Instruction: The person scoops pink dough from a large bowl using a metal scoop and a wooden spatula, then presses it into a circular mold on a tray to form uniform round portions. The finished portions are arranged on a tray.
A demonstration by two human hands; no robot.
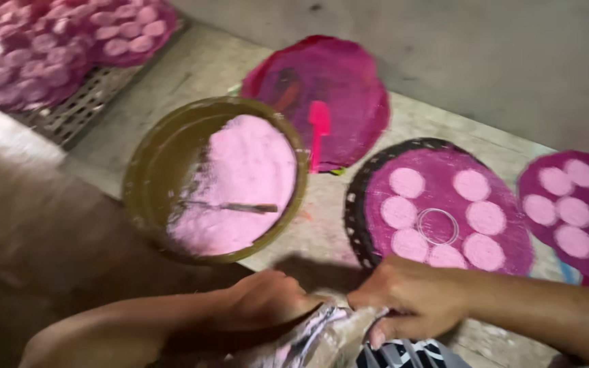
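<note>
Cloth bundle (322, 334) below bowl of pink batter (216, 180) — left hand (267, 300) and right hand (410, 296) both clenched on it; step: wringing or gathering — firm twist judged needed.

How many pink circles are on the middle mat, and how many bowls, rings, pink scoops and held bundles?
Pink circles on the middle mat: 7
Clear ring: 1
Bowl of pink powder: 1
Pink scoop: 1
Striped bundle held by left hand and right hand: 1
Total: 11
</note>
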